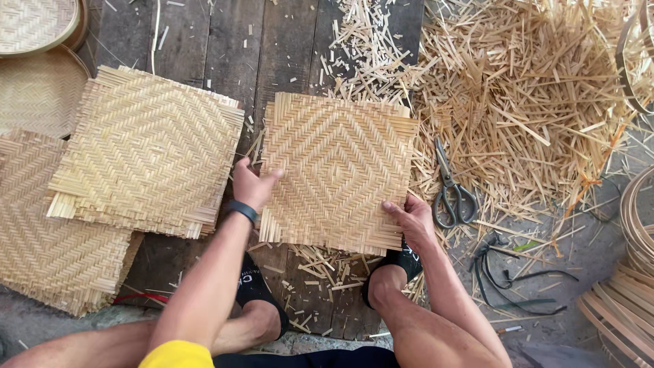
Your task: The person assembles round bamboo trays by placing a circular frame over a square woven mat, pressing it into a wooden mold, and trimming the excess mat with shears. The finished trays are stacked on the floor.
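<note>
A square woven bamboo mat (338,170) with a diamond pattern lies on dark wooden boards (272,48) in front of me. My left hand (251,185) grips its left edge, thumb on top; a dark band circles that wrist. My right hand (411,217) holds the mat's lower right corner, fingers laid on the weave. My feet in black socks (255,289) rest just below the mat, among short cut strips.
A stack of similar woven squares (146,150) lies to the left, another (54,238) lower left. Round woven trays (37,24) sit top left. Scissors (452,194) lie right of the mat, beside a big heap of bamboo offcuts (524,95). Bamboo hoops (630,300) and a black cord (507,272) are at right.
</note>
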Demonstrator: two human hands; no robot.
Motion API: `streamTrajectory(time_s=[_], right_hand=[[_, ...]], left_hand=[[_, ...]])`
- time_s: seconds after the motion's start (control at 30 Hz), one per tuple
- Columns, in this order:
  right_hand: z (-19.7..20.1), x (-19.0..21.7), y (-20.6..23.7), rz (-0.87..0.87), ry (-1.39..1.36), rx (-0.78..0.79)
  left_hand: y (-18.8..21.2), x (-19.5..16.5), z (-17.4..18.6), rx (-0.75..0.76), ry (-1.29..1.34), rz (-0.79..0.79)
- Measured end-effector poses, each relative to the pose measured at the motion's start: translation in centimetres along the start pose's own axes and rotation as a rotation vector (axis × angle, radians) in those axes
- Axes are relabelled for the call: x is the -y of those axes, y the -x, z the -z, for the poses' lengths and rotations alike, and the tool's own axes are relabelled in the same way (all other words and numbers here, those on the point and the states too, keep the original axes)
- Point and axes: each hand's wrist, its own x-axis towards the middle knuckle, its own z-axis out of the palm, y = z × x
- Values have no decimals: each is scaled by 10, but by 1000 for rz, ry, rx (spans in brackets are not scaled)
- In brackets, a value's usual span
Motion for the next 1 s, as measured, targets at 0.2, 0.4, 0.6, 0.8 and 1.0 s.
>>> streamTrajectory(time_s=[0.2, 0.4, 0.6, 0.8, 1.0], right_hand=[[-26, 18, 17, 324, 845, -315], [-82, 28, 9, 786, 1544, 178], [-94, 17, 5, 746, 1668, 171], [-78, 7, 2, 601, 1404, 283], [-93, 13, 7, 814, 1547, 104]], left_hand=[[-18, 18, 5, 311, 304, 92], [-1, 5, 8, 131, 15, 114], [84, -31, 0, -32, -82, -133], [184, -50, -40, 43, -177, -945], [66, -24, 8, 9, 142, -207]])
